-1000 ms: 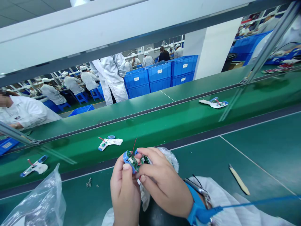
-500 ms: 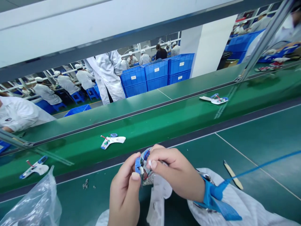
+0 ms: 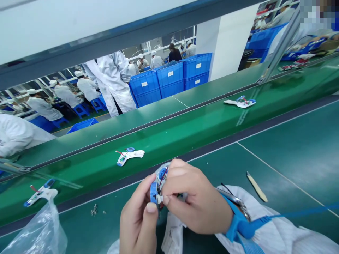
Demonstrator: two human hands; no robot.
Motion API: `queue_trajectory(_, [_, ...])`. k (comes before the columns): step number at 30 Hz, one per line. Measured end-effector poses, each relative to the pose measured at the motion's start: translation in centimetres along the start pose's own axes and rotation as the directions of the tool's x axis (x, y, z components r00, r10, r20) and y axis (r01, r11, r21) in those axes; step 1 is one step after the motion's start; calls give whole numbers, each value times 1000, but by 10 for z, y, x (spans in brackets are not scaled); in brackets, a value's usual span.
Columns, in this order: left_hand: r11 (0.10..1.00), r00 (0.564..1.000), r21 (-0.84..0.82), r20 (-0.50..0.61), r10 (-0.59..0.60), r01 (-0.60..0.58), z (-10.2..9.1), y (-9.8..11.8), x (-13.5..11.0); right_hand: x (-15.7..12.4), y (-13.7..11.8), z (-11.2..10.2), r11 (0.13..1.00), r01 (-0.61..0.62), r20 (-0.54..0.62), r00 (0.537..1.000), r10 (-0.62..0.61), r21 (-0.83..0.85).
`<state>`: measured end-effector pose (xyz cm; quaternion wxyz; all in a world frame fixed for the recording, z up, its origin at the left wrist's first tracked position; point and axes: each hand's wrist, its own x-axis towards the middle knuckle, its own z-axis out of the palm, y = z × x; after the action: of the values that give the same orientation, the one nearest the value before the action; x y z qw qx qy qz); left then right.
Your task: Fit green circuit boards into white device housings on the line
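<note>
My left hand [image 3: 141, 215] is closed, holding a small blue-framed circuit board [image 3: 153, 192] edge-on between thumb and fingers. My right hand [image 3: 194, 197] pinches a small white connector [image 3: 160, 199] against the board's side. Red and dark wires [image 3: 163, 175] run up behind it to a round blue part [image 3: 162, 172]. Below my hands a white curved plastic housing half [image 3: 172, 234] shows, partly covered by my right hand. A blue wrist strap [image 3: 239, 225] with a cord circles my right wrist.
On the green conveyor belt [image 3: 172, 134] lie similar white housings [image 3: 132, 155] with boards and wires. Small screws [image 3: 94, 210] sit on the bench, left of a clear plastic bag [image 3: 39, 229]'s right side. A pale pointed tool [image 3: 256, 187] lies right. Blue crates [image 3: 171, 77] stand behind.
My right hand has brought the white connector down and left, up to the edge of the board. The housings on the belt have shifted slightly right relative to the bench.
</note>
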<state>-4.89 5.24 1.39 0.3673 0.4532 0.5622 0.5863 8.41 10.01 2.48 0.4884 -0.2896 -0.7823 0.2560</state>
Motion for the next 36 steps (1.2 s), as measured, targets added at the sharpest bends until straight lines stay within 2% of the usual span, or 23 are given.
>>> queue_trajectory(6, [1000,1000,-23,-7,11,-11,0,0,0,1,-1,-2,999,-8,19,1000,8,38])
queue_trajectory(11, [1000,1000,9,-13,11,-11,0,0,-1,0,-2,-3,1000,22,6,1000,-22,-20])
queue_trajectory(18, [972,986,172,5,165,-163,1,2,1,-2,-1,-2,995,61,-22,998,-63,-85])
queue_trajectory(20, [976,987,149,11,162,-161,1,3,1,-1,-1,-3,998,50,-9,999,-51,-45])
queue_trajectory(24, [996,996,20,17,84,-84,2,1,0,1,-1,-7,998,4,47,999,-7,63])
queue_trajectory(27, [998,998,-59,45,41,-39,2,-1,0,2,-1,-8,997,-15,65,998,9,81])
queue_trajectory(30, [996,995,-77,82,52,-45,1,-3,0,2,0,-8,997,-17,62,998,13,73])
queue_trajectory(33, [996,988,-4,126,91,-91,-1,-4,1,2,1,-7,997,-15,69,998,9,76])
queue_trajectory(36, [958,972,202,159,172,-203,-5,-5,-1,2,1,-7,997,-23,75,997,17,76])
